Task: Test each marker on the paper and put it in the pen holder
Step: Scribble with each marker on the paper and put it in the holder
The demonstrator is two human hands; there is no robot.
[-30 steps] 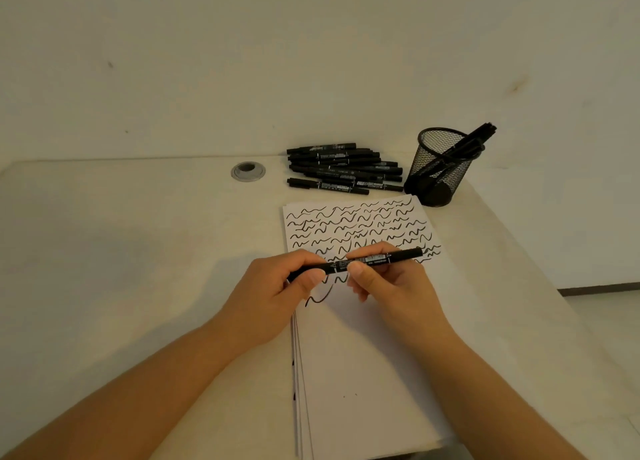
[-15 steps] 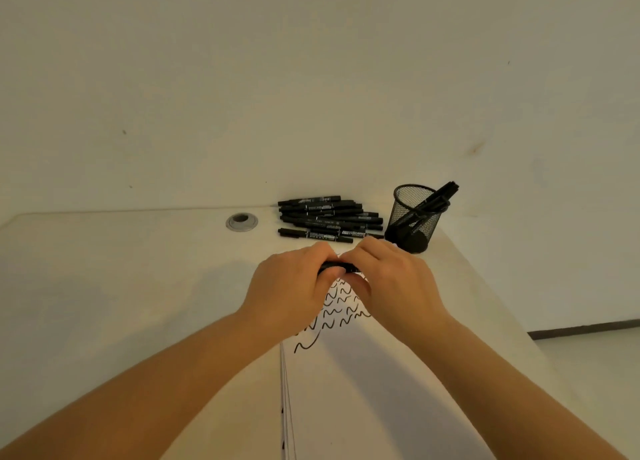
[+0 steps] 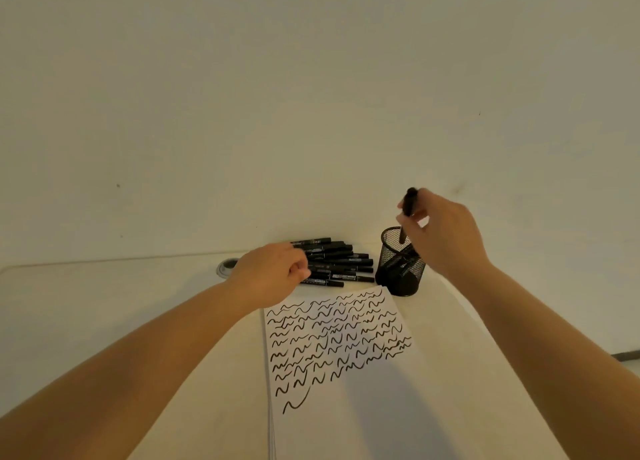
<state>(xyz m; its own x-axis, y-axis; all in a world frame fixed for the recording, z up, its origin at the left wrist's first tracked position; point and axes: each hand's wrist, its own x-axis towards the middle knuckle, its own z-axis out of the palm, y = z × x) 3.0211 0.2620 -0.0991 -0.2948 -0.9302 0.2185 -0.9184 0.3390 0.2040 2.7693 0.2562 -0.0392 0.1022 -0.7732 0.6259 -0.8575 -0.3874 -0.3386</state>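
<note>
My right hand [image 3: 443,233] pinches a black marker [image 3: 409,203] upright, its lower end inside the rim of the black mesh pen holder [image 3: 401,269], which holds other markers. My left hand [image 3: 273,274] hovers with curled fingers at the left end of a pile of black markers [image 3: 341,264] lying on the table; whether it grips one I cannot tell. A stack of white paper [image 3: 346,390] covered with several black squiggles lies in front of both.
A grey cable grommet [image 3: 227,267] sits in the table behind my left hand. A plain wall runs along the table's far edge. The table's right edge lies just beyond the pen holder, with floor [image 3: 627,359] below.
The hands have separated. My right hand carried the marker up and right into the pen holder. My left hand moved back to the marker pile. The camera tilted upward.
</note>
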